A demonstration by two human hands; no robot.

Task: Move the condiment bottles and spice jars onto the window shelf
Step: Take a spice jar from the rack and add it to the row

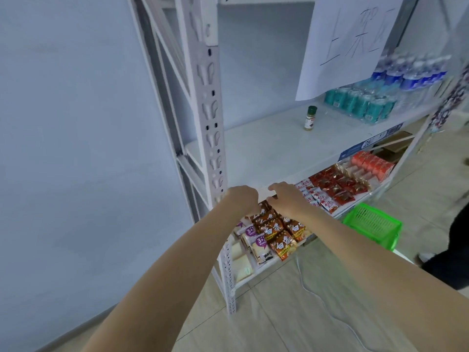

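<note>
One small spice jar [310,118] with a dark green cap and a red label stands upright on the white middle shelf [266,151], toward its back right. Both my arms reach to that shelf's front edge, far from the jar. My left hand [242,199] is at the edge beside the rack's front post, its fingers curled away out of sight. My right hand [284,196] has its fingers on top of the shelf's front lip and its thumb under it. No bottle or jar is in either hand.
Shrink-wrapped water bottles [411,72] and teal cans [360,102] fill the shelf's far right, under a hanging paper sign [350,41]. Snack packets [276,232] lie on the lower shelf. A green basket [373,224] and a white cable [317,298] are on the floor. Another person's dark leg [454,250] is at the right.
</note>
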